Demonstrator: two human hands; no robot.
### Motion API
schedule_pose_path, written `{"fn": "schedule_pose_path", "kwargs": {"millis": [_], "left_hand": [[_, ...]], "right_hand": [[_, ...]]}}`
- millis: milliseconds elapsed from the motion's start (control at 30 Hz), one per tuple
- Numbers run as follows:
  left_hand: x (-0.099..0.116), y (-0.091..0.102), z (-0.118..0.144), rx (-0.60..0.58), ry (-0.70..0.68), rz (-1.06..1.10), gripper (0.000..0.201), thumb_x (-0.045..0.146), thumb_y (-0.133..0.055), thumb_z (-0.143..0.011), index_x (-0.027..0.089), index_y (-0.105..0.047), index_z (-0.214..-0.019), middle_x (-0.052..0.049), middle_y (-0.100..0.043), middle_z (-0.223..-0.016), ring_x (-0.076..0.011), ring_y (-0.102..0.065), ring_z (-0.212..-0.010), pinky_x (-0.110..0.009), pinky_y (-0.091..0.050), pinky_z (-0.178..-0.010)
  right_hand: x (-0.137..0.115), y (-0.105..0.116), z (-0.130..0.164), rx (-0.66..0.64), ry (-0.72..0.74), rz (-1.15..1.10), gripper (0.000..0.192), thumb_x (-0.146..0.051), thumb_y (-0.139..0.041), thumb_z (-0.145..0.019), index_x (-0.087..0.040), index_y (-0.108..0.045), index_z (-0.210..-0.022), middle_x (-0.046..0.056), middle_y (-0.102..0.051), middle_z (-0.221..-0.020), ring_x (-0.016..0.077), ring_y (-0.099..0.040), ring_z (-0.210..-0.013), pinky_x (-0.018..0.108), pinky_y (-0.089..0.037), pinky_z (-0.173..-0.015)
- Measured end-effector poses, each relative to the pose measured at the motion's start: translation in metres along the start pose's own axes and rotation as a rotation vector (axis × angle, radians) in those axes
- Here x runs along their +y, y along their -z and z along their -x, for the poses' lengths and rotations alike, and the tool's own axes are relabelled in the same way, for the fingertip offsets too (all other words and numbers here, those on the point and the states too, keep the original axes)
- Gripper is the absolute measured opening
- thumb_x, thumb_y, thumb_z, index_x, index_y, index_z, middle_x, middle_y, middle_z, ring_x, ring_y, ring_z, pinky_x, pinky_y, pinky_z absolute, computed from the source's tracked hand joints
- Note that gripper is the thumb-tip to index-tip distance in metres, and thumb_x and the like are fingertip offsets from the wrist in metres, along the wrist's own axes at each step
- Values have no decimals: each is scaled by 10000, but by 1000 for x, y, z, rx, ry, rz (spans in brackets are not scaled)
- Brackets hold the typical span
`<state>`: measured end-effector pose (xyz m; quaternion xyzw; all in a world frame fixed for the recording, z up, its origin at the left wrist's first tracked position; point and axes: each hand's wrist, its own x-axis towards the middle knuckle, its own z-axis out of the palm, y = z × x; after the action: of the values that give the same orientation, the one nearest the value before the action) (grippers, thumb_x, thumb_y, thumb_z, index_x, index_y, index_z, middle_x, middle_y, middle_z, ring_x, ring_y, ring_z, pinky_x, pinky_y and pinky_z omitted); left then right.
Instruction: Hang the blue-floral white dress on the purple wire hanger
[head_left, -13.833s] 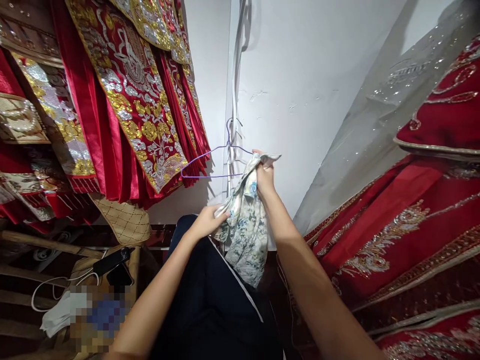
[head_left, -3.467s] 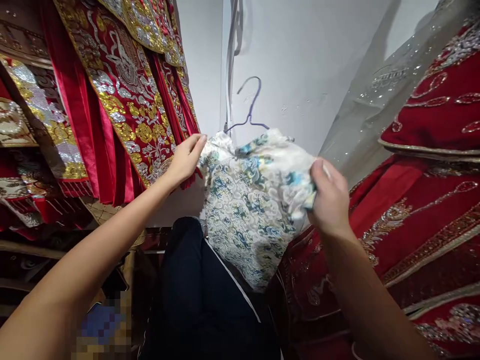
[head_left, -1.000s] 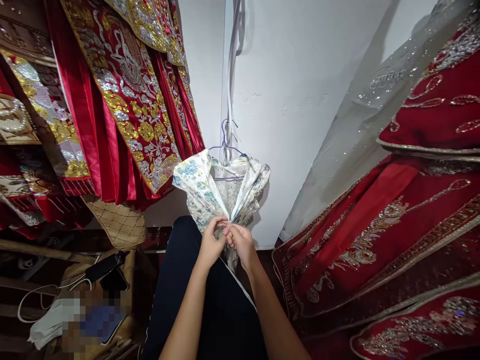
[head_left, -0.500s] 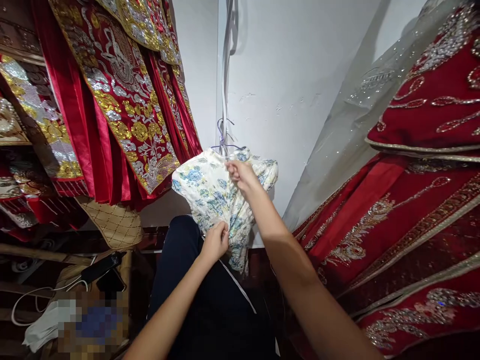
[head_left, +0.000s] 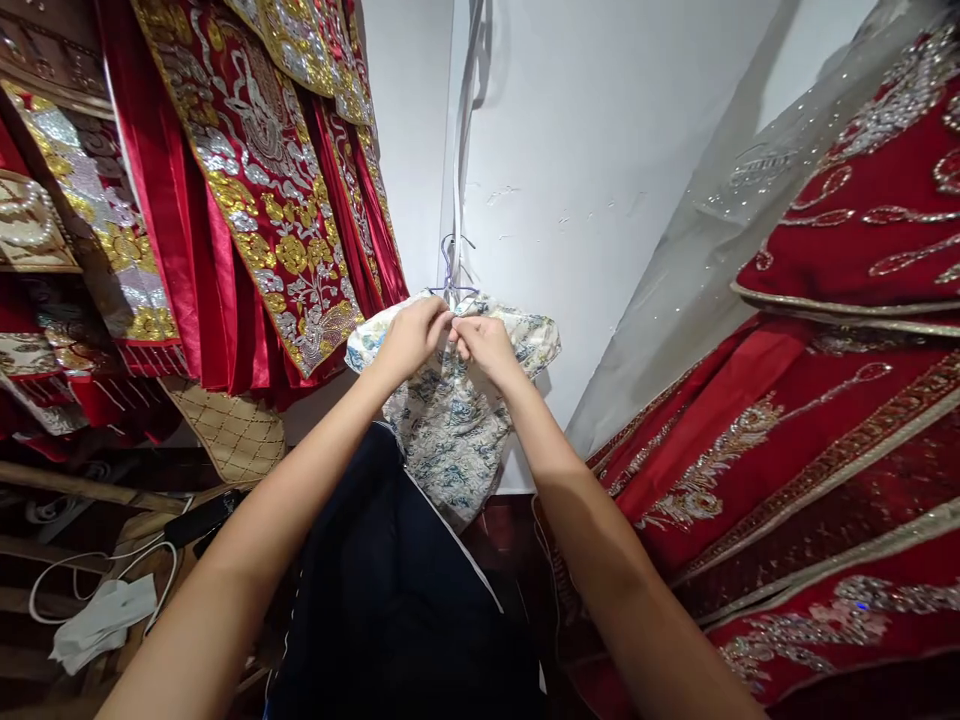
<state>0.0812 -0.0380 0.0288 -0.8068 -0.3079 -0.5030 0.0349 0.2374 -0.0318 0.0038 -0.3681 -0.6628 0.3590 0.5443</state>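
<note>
A small white garment with blue flower print (head_left: pixel 450 430) hangs on a purple wire hanger (head_left: pixel 448 268) against the white wall. My left hand (head_left: pixel 411 338) and my right hand (head_left: pixel 484 345) meet at its collar, just below the hanger's hook. Both pinch the cloth at the neck, fingertips almost touching each other. The garment's short sleeves stick out to either side of my hands. Its lower half hangs down behind a dark navy garment (head_left: pixel 390 600).
Red robes with gold and silver embroidery (head_left: pixel 255 190) hang at the left. Red beaded dresses (head_left: pixel 810 420) under clear plastic fill the right. At the lower left lie a white cable (head_left: pixel 90 575), a white cloth (head_left: pixel 101 622) and a dark phone (head_left: pixel 199 517).
My left hand has risen from the garment's waist to the collar and joined my right hand there. The front of the garment now lies closed.
</note>
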Motion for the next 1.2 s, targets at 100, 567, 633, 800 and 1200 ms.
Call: {"fn": "schedule_pose_path", "kwargs": {"millis": [100,567,633,800,1200], "left_hand": [[-18,13,0,220,83,40,142,260,-515,-954,178,-611,-887,-41,-641,-848,-158,-574,-788,-285,-435,-762],[-79,-36,154,398,860,507,223,370,-561,-818,172,-587,-717,-9,-593,-669,-148,-559,-650,-263,-463,-642],[-71,-33,147,262,813,499,181,341,-610,-794,174,-615,-726,-23,-641,-725,-175,-585,-724,-278,-470,-690],[-36,-16,123,-188,603,475,178,332,-700,-776,169,-650,-725,-4,-642,-697,-168,-562,-679,-277,-446,-696],[-13,-33,124,-295,448,628,424,503,-429,-972,207,-546,-1251,-106,-618,-1250,-234,-563,-1185,-357,-463,-984]], "right_hand": [[39,-3,14,6,-55,78,312,-344,-561,-856,-191,-601,-588,-42,-478,-408,95,-403,-396,231,-350,-473],[79,-7,64,-112,-86,86,402,-488,-550,-865,-193,-566,-593,-37,-452,-472,117,-392,-461,255,-333,-500],[77,-1,62,-20,-33,138,381,-504,-533,-886,-201,-559,-656,-24,-494,-577,138,-448,-570,259,-373,-578],[78,-10,56,-85,107,273,378,-556,-481,-921,-213,-634,-874,46,-639,-939,226,-554,-982,342,-417,-922],[36,12,54,-564,-229,-69,193,-227,-771,-614,-152,-679,-766,-6,-660,-697,147,-585,-629,258,-468,-600]]}}
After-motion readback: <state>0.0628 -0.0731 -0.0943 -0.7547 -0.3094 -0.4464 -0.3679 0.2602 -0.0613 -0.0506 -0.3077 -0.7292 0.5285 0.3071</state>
